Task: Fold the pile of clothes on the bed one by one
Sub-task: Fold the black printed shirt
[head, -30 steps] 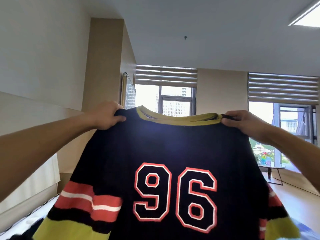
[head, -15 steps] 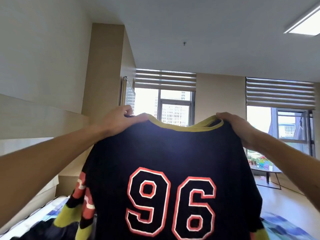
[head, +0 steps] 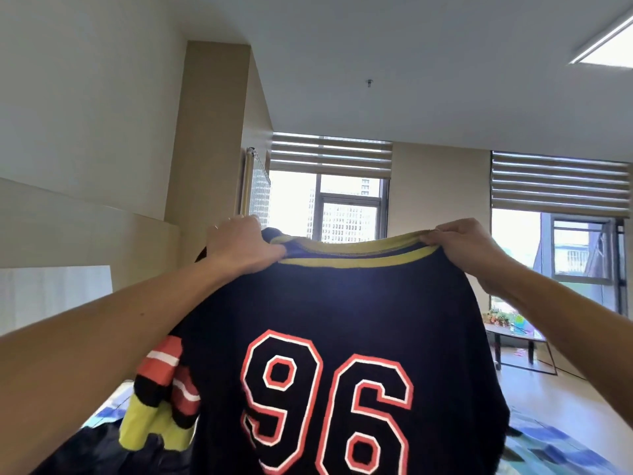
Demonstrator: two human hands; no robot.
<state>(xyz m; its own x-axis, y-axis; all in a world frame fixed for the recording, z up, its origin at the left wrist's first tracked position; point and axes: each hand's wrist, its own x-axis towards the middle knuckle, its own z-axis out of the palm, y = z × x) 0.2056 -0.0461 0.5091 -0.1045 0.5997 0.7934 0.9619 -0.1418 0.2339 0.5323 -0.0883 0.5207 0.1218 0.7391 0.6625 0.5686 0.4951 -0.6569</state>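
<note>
Head view. A black knit jersey (head: 342, 313) with a yellow collar band and a red-and-white number 96 hangs upright in the air, held up in front of the camera, its numbered side facing the viewer. The left hand (head: 243, 250) grips the jersey at the left end of the collar, fingers curled over the fabric. The right hand (head: 466, 245) pinches the right end of the collar band in the same way. The jersey's red, white, black and yellow striped sleeve (head: 161, 389) droops at its lower left. Below the jersey lies the bed with a blue patterned cover (head: 551, 447); dark clothes (head: 102, 450) lie on it under the sleeve. Behind the collar stands a window with half-raised blinds (head: 330, 186).
</note>
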